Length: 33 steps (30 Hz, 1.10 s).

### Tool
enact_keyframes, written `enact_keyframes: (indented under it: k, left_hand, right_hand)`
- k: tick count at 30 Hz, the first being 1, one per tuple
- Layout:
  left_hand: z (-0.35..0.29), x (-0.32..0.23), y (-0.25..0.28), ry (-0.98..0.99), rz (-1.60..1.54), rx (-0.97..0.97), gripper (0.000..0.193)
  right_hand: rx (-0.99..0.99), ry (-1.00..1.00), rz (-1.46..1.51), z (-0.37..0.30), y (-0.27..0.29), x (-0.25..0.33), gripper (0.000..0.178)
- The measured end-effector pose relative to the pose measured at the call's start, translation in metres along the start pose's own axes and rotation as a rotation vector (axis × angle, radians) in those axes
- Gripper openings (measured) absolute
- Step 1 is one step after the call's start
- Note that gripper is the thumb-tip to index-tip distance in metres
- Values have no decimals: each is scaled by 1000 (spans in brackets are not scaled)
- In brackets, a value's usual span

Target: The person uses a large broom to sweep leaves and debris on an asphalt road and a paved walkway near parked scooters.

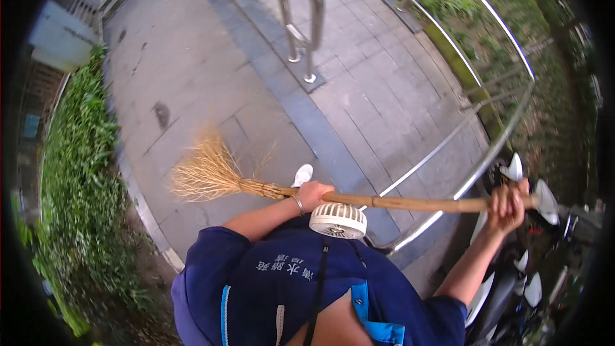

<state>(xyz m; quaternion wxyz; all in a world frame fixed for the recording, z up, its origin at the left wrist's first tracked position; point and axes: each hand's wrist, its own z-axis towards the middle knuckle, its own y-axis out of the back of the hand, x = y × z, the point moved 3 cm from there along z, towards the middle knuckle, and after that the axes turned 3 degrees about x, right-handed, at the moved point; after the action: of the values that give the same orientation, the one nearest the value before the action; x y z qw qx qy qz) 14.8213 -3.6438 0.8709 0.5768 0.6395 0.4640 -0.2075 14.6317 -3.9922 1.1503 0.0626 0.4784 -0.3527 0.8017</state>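
Observation:
A broom (pixel 410 202) with a bamboo handle and a fan of straw-coloured twigs lies across in front of my body. My left hand (pixel 314 195), with a bracelet at the wrist, is closed round the handle near the bound base of the twigs. Toward the handle's far right end, my right hand (pixel 509 206) grips it as well. The twig head spreads to the left over the grey paving (pixel 211 96), its upper tips blurred. Whether the twigs touch the ground I cannot tell. A small white fan (pixel 338 221) hangs by a cord at my chest.
Metal railings (pixel 512 115) curve along the right, and a steel barrier post (pixel 314 19) stands ahead. Green bushes (pixel 77 154) line the left behind a pale kerb (pixel 150 224). Parked two-wheelers (pixel 512 282) crowd the lower right. A white shoe (pixel 302 175) shows beneath the broom.

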Motion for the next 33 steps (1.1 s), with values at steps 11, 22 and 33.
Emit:
enact_keyframes:
  k: [11, 22, 33]
  left_hand:
    - [61, 55, 182, -248, 172, -548, 12]
    - [-102, 339, 364, 407, 228, -263, 14]
    - [104, 441, 743, -52, 298, -563, 11]
  right_hand:
    - [-49, 374, -393, 0, -176, -19, 10]
    - [24, -127, 19, 174, -390, -348, 8]
    - [216, 334, -245, 380, -553, -423, 6]
